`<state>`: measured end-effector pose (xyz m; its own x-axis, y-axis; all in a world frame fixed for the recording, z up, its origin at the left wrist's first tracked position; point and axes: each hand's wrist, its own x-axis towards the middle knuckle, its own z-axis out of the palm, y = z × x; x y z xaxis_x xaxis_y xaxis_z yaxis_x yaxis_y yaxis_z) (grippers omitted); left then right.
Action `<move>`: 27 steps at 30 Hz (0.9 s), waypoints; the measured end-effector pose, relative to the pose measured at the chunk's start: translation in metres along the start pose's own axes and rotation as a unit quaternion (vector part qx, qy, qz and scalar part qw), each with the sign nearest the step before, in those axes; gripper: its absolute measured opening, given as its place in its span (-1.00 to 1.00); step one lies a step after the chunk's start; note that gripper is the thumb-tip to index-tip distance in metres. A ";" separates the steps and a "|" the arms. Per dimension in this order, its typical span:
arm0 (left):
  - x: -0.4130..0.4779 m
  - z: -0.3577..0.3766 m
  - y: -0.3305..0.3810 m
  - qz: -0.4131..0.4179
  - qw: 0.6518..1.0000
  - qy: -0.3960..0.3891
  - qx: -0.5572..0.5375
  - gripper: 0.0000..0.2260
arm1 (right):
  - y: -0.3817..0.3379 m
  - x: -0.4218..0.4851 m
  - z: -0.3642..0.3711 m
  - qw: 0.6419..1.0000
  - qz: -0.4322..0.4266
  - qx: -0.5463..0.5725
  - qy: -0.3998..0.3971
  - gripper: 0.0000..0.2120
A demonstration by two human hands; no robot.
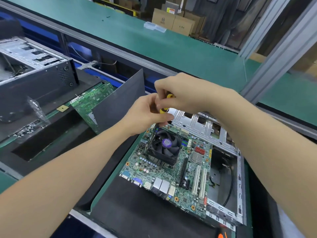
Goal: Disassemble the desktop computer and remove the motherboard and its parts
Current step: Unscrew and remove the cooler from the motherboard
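**Supervisor:** Report the status of both hands.

**Operator:** I am viewing through the head camera. The right hand (180, 93) is gripping the top of the yellow-and-black plastic-handled screwdriver (169, 96), its fingers (160, 89) clenched round the handle. The left hand (145, 115) is pinching the lower part of the same screwdriver, with its fingers curled. The left hand is hiding the tip, so I cannot tell what the tip is touching.

**Supervisor:** Where is the task item?

**Operator:** The green rectangular motherboard (154, 170) is lying across the silver sheet-metal computer chassis (202, 125). Its connector edge is facing the black rubber mat (130, 213) on the green-topped table (104, 186). The black cooling fan (164, 145), which has a purple hub label, is sitting on a finned metal heatsink on the motherboard. It is just below both hands.

**Supervisor:** What else is in view?

**Operator:** A second green circuit board (89, 100) is lying to the left, partly behind an upright dark grey flat panel (120, 103). A black open desktop case (34, 78) is standing farther left. A clear plastic bag (32, 117) of small dark parts is lying in front of it. Brown cardboard boxes (171, 21) are standing beyond the far table.
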<state>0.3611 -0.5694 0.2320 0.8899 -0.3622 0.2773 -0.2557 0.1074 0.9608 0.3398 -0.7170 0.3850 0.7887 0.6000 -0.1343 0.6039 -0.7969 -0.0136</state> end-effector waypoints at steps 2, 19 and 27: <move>-0.001 0.009 -0.003 0.010 0.997 0.063 0.037 -0.68 | 0.001 0.001 -0.001 1.000 -0.023 -0.004 -0.011 -0.82; -0.011 -0.038 -0.007 -0.048 0.974 -0.206 0.082 -0.69 | -0.025 0.011 0.021 0.981 0.162 0.007 0.108 -0.54; -0.018 -0.034 -0.025 -0.003 0.990 -0.104 0.100 -0.84 | -0.018 0.012 0.005 0.999 0.043 0.020 0.013 -0.81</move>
<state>0.3644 -0.5337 0.2030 0.8003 -0.5468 0.2461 -0.3381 -0.0725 0.9383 0.3376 -0.6963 0.3783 0.8401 0.5309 -0.1108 0.5298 -0.8471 -0.0420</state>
